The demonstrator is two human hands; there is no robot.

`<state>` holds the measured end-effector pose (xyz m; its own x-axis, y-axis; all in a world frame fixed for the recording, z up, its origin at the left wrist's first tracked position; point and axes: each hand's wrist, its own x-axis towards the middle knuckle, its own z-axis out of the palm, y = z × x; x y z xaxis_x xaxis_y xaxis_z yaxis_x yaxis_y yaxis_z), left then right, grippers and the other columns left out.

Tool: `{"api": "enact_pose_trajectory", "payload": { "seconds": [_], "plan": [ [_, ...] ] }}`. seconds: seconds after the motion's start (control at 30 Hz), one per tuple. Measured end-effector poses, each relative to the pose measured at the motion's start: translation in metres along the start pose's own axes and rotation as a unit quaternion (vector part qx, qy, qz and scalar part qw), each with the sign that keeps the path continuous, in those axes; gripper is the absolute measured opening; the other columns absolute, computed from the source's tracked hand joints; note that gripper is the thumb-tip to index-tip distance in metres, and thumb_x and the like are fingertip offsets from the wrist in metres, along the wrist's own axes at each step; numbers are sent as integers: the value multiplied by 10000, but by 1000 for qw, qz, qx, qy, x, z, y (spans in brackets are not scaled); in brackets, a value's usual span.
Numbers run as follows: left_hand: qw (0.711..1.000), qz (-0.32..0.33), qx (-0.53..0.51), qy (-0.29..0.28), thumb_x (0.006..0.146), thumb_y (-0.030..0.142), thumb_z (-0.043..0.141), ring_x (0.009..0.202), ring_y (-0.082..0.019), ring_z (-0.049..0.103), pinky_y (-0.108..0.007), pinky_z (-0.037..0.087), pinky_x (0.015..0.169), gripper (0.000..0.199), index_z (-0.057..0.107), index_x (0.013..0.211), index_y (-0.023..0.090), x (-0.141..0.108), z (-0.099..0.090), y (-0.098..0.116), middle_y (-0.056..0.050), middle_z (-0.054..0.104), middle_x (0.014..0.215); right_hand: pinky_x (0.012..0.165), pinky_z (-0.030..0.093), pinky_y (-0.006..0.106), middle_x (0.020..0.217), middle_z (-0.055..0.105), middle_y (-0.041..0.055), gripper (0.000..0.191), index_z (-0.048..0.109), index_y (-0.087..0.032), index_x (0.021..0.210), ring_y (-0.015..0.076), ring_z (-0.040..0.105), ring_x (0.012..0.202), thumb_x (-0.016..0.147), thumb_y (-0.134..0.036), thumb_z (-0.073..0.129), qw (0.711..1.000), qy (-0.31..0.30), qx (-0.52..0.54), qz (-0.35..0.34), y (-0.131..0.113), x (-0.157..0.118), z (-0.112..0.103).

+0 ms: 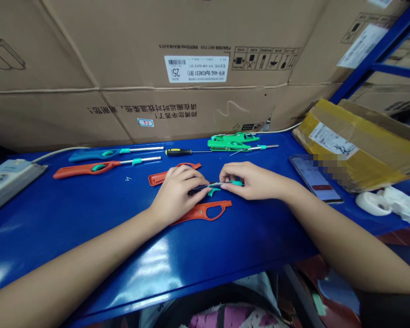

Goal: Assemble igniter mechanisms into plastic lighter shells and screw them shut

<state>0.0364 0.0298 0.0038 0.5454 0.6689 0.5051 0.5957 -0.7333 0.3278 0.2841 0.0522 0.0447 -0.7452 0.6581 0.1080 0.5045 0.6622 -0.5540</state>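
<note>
My left hand (177, 191) and my right hand (251, 181) meet over the blue table, thumbs and fingertips pinched on the thin inner part of a lighter (217, 184). This part has a dark end at the left fingers and a teal piece at the right ones; the fingers cover much of it. Just under it shows a small teal trigger (213, 192). One orange lighter shell half (156, 179) lies behind my left hand, which partly hides it. The other orange shell half (205, 211), with its finger loop, lies in front.
At the back lie a blue lighter (95, 155), an orange lighter (85, 170), a yellow-black screwdriver (179, 152) and green lighter shells (228, 145). A power strip (15, 180) stands left. To the right are a phone (315, 180), a taped carton (369, 141) and a white object (372, 203).
</note>
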Motion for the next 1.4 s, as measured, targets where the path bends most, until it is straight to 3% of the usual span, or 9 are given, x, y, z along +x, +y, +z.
{"api": "enact_pose_trajectory", "payload": {
  "seconds": [0.43,0.67,1.0,1.4],
  "plan": [
    [999,37,16,-3,969,277,623,948,-207,624,-375,402,849,131,730,961,202,-2,0,1,-37,742,965,682,408,252,910,649,39,57,597,-178,943,137,532,748,937,-235,599,1000,-2,-10,-22,1,0,6],
    [998,33,52,17,957,338,646,947,-222,641,-395,393,841,156,736,985,214,-1,-1,4,-38,763,968,703,426,261,940,657,45,64,602,-181,964,149,564,791,942,-240,593,1000,-7,-12,-20,1,-2,4],
    [995,85,44,31,971,265,626,923,-200,672,-393,416,867,128,741,985,211,-4,3,-1,-36,775,947,738,436,287,977,656,59,53,595,-183,968,169,581,837,952,-229,575,999,-23,-20,-19,0,-1,6],
    [997,54,37,26,963,324,633,937,-216,667,-395,412,842,176,748,1034,212,-2,2,4,-48,775,965,738,445,283,961,665,55,67,600,-186,959,166,590,831,953,-250,579,999,-7,-19,-26,5,0,3]
  ]
}}
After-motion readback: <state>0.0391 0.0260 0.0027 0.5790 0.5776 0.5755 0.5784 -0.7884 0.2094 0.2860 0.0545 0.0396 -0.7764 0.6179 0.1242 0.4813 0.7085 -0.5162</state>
